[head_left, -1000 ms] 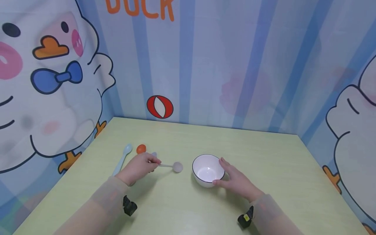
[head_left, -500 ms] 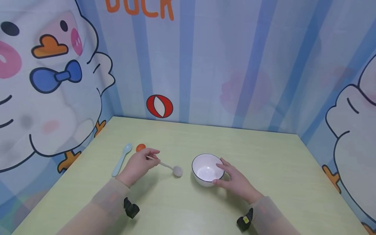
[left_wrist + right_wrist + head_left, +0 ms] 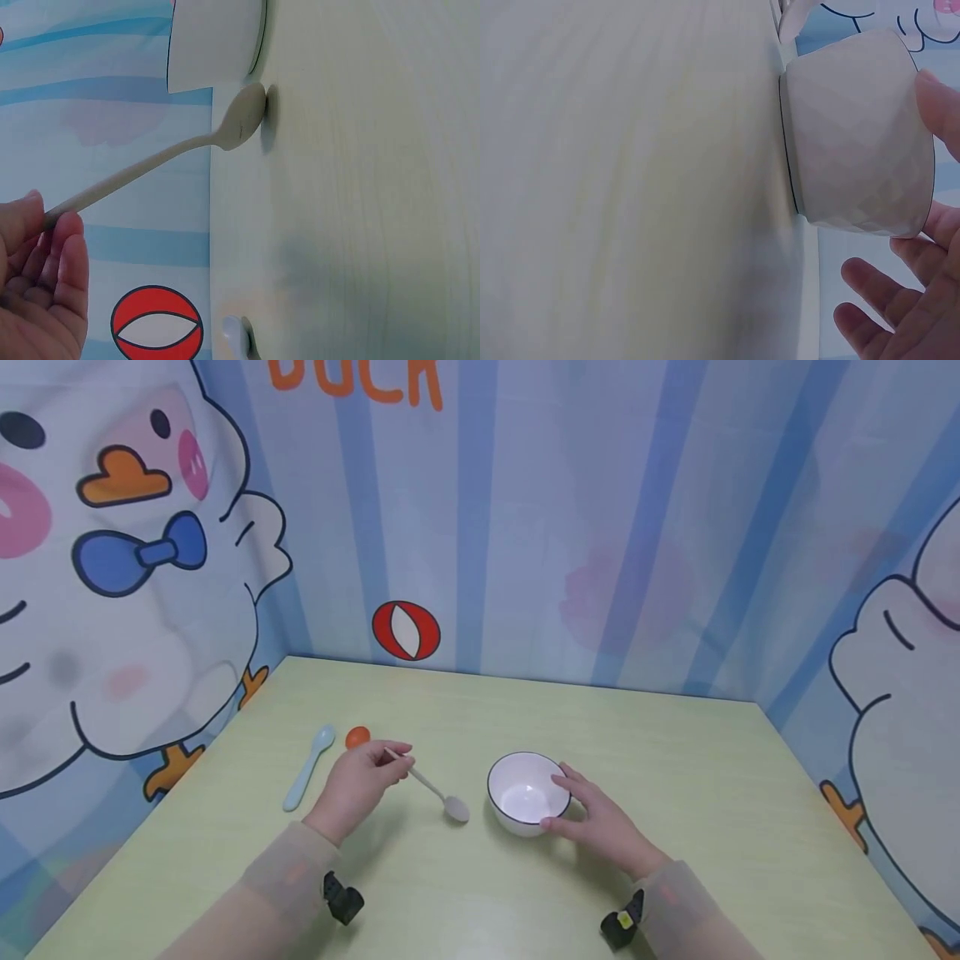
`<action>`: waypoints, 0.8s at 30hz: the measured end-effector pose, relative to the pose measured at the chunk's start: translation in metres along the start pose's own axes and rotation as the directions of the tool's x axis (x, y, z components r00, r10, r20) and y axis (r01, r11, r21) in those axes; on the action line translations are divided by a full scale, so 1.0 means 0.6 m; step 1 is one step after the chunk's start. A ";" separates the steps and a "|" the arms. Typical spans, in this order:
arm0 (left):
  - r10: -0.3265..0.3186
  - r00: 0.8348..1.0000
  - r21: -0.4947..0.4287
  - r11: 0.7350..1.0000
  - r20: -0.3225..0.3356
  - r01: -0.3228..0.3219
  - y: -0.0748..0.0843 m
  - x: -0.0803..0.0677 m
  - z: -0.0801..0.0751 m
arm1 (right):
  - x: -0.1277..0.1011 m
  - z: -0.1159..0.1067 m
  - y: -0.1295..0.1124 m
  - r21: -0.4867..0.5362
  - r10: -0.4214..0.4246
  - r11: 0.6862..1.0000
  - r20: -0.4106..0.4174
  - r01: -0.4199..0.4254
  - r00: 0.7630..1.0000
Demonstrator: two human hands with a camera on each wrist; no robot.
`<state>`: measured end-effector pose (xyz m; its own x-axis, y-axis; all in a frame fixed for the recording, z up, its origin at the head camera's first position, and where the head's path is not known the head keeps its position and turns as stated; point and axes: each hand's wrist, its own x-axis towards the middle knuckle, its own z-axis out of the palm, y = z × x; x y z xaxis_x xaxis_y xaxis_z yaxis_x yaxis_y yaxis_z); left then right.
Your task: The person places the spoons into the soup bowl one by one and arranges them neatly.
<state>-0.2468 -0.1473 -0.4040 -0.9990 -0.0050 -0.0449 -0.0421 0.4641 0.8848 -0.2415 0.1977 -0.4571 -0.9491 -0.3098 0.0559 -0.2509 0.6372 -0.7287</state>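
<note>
Left grip (image 3: 360, 777) pinches the handle end of a pale spoon (image 3: 435, 791) between thumb and fingertips, the spoon slanting down so its head rests on the counter (image 3: 675, 793) just beside a white bowl (image 3: 522, 793). Right grip (image 3: 600, 822) lies relaxed, fingers straight, thumb and fingertips touching the bowl's outer wall. Only the head view shows a blue spoon (image 3: 307, 767) and an orange ball (image 3: 357, 737) beyond the left hand; the left wrist view confirms the spoon head meeting the counter.
</note>
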 end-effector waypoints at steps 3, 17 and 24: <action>0.006 1.000 -0.033 0.999 0.008 -0.006 -0.003 0.001 0.003 | 0.001 0.000 0.001 -0.007 -0.004 1.000 -0.002 0.004 1.000; -0.012 0.998 -0.159 0.987 0.069 0.023 -0.030 0.008 0.024 | 0.001 0.000 -0.002 0.001 -0.005 1.000 -0.005 0.005 1.000; -0.064 0.997 -0.487 0.870 0.048 0.080 -0.044 0.011 0.062 | 0.002 0.002 0.002 0.014 -0.003 1.000 -0.006 0.003 1.000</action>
<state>-0.2516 -0.1265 -0.4451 -0.9923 0.0080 -0.1239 -0.1241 -0.0276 0.9919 -0.2426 0.1974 -0.4585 -0.9494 -0.3077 0.0622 -0.2513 0.6263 -0.7380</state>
